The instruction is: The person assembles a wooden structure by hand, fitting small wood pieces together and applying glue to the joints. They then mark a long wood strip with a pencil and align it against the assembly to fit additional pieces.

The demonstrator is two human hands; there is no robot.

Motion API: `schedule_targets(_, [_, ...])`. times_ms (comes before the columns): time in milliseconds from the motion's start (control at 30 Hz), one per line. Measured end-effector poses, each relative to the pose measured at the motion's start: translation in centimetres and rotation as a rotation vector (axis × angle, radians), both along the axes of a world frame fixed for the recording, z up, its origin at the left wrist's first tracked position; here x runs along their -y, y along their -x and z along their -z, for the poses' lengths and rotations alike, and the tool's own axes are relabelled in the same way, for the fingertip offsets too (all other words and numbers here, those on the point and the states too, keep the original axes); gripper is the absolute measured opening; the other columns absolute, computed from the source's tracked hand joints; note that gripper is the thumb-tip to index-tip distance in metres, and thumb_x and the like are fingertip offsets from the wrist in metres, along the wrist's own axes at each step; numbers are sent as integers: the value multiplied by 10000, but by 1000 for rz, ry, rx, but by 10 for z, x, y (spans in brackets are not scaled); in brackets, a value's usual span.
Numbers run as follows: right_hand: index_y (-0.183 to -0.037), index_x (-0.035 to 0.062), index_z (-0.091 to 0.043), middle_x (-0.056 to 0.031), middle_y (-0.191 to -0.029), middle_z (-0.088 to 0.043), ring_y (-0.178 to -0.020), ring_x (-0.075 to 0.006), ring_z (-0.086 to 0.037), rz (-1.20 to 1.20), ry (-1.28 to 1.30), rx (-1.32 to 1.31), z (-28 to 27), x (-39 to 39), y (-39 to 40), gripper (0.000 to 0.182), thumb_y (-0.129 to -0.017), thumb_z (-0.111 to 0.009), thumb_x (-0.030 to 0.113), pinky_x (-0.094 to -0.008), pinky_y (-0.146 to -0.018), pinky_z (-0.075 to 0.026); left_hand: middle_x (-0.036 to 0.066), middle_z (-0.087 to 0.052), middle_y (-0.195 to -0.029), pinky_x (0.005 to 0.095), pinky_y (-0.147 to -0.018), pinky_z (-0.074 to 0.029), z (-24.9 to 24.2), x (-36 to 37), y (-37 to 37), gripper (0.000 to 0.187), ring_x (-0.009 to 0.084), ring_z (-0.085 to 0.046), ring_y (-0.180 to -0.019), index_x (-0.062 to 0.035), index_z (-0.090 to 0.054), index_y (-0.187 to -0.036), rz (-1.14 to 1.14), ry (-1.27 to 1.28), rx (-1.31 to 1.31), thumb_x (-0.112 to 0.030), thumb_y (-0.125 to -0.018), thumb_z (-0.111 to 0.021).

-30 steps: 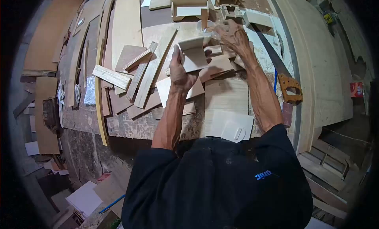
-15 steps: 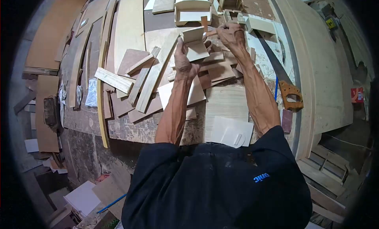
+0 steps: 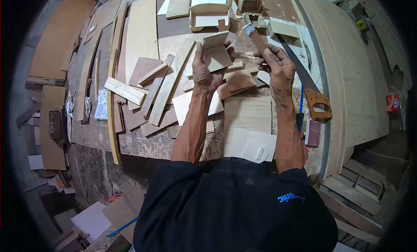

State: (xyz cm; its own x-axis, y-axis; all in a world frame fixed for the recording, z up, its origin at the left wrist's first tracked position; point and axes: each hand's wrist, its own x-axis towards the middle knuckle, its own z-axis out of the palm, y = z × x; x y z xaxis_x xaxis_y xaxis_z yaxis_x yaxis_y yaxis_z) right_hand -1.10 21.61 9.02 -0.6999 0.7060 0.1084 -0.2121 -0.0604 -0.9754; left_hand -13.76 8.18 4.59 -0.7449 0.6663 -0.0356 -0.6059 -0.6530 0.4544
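Observation:
My left hand [image 3: 204, 73] is closed on a small L-shaped wooden piece [image 3: 218, 57], two thin pale boards meeting at an angle, with the thumb at its left side and fingertips showing behind its right edge. To the right, my right hand [image 3: 280, 69] pinches a thin brown wooden strip [image 3: 259, 42]. The strip points up and left, with a whitish blob at its far end. Beyond the hands stand a small open wooden box [image 3: 210, 9] with a curved back edge and a smaller wooden frame piece [image 3: 256, 20]. Loose offcuts [image 3: 240, 81] lie beneath my hands.
A handsaw [image 3: 319, 105] with a wooden handle lies at the right, near a dark red block [image 3: 312, 133]. Long boards [image 3: 141, 30] and battens cover the left of the workbench [image 3: 150, 143]. A white sheet [image 3: 239, 141] lies at the front edge.
My right hand has drawn back toward me and right, and the strip with its whitish tip now shows clearly. My left hand still holds the L-shaped piece, slightly turned.

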Motion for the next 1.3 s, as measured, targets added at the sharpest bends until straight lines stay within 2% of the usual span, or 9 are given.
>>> schedule_targets(133, [-1062,-21,-619,-92,-875,-717,-711,-67,-624,47,45,-63,-7,17,-3,195,-980,-611,156,-198,-617,-502,246,-590,-1258,487,-952,-497,-6,5,-8,611,351,-603,-1110,-34,-443,-1403,22,18,-35,-498,-1044,-274])
schedule_targets(300, [-1013,-26,-624,-79,-843,-691,-740,-86,-626,78,-34,-119,-15,34,-4,156,-935,-653,106,-223,-650,-513,204,-613,-1233,444,-944,-527,-5,11,-12,673,310,-630,-1088,18,-475,-1370,3,24,-85,-544,-1023,-347])
schedule_targets(433, [-985,-11,-632,-84,-901,-682,-806,-132,-655,121,-278,-67,-7,47,4,147,-904,-678,102,-270,-732,-552,191,-630,-1211,426,-940,-534,-11,9,-21,670,298,-648,-1059,36,-496,-1340,-65,96,-102,-539,-1023,-362])
schedule_targets(567, [-945,16,-636,-101,-984,-661,-827,-162,-672,169,-614,-76,-3,58,8,133,-865,-706,96,-290,-664,-584,176,-645,-1181,400,-936,-540,-14,8,-24,639,276,-657,-1042,26,-532,-1291,-105,125,-54,-533,-1022,-377])
schedule_targets(833, [-932,28,-642,-106,-1033,-639,-843,-154,-674,38,-637,-133,-8,70,6,123,-840,-712,70,-294,-605,-586,185,-606,-1249,453,-936,-547,-5,11,-20,648,298,-617,-1111,7,-511,-1321,-76,125,-100,-546,-1018,-361])
schedule_targets(967, [-951,23,-652,-113,-1011,-662,-867,-175,-675,17,-647,-201,-5,69,6,120,-846,-700,57,-288,-690,-565,195,-629,-1171,440,-948,-537,-8,12,-21,636,302,-638,-1064,27,-519,-1299,-80,55,-15,-526,-1029,-361])
schedule_targets(1033, [-985,3,-651,-110,-964,-683,-835,-171,-677,75,-333,-149,-20,69,3,136,-874,-674,78,-278,-713,-554,204,-619,-1185,455,-957,-531,-5,13,-20,629,309,-632,-1071,18,-508,-1315,-116,54,30,-523,-1032,-353])
schedule_targets(1100, [-1004,-33,-642,-100,-814,-702,-738,-149,-683,181,-386,6,-16,44,9,184,-912,-637,126,-252,-664,-546,220,-596,-1209,487,-977,-511,1,15,-15,621,338,-603,-1114,4,-471,-1352,-110,7,20,-509,-1040,-317])
schedule_targets(1300, [-1078,-26,-578,-89,-831,-690,-682,-88,-638,49,-166,108,-8,12,20,222,-996,-565,180,-223,-583,-529,256,-565,-1249,514,-1035,-474,7,24,-6,643,376,-561,-1176,27,-435,-1375,-100,-27,201,-495,-1046,-256])
